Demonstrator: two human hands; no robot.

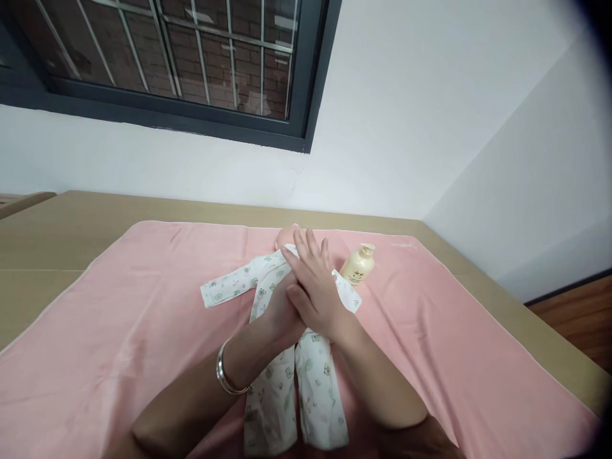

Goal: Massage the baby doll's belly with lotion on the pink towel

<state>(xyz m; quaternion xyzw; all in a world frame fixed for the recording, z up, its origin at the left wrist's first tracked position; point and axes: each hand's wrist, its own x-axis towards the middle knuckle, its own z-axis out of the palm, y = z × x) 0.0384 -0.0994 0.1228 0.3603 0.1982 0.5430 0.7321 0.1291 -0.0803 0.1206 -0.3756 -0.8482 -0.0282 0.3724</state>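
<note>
My two hands meet palm to palm above a small white printed baby outfit. My right hand (315,290) lies over the other, its fingers stretched out and spread. Below it, my left hand (283,311) shows only the back near the wrist; its fingers are hidden. A silver bangle (221,368) circles the left wrist. The outfit (273,408), with long sleeves and two legs, lies spread out under my hands and forearms. At its neck end a rounded pink shape (285,236) is partly covered. A pale yellow bottle (357,265) stands tilted in view right of my hands.
A pink blanket (157,299) with folds covers much of the wooden surface (43,248). A white wall (373,121) rises behind its far edge. Above is a dark-framed window (306,95) with bars. Brown wood panelling (574,319) shows at the right.
</note>
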